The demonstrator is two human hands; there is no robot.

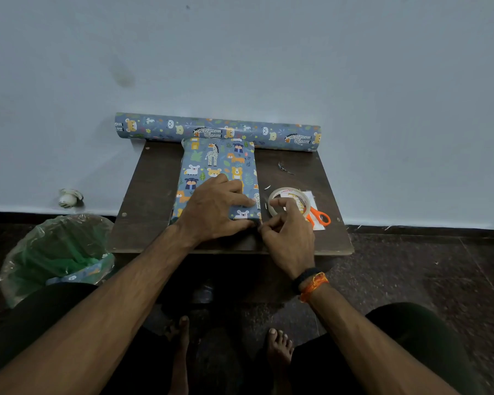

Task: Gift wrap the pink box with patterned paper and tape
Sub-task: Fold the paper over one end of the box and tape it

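The wrapped box point(217, 178) lies lengthwise down the middle of the desk point(151, 195), its far end touching the paper roll point(217, 131) that runs along the back edge against the wall; no pink surface shows, the patterned paper covering every visible face. The left hand point(211, 212) rests on the near end of the box, fingers straight and close together, pressing the paper flat toward the near right corner of the package. The right hand point(287, 235) sits just beside that corner, thumb and forefinger pinched together at the paper's edge; whether they hold a strip of clear tape or only a fold cannot be told in this dim view. The step in hand appears to be closing and fixing the near end flap, so the task looks close to finished. The next move calls for steady downward pressure from the left hand while the right smooths the fastening across the corner seam. The tape roll point(287, 201) stands near the right edge, just behind the right hand, with orange scissors point(318, 216) beside it on a white scrap. Open desk remains left of the box and along the near edge; paper slivers lie toward the back right corner. A lined bin point(54, 252) stands on the floor off the left edge.
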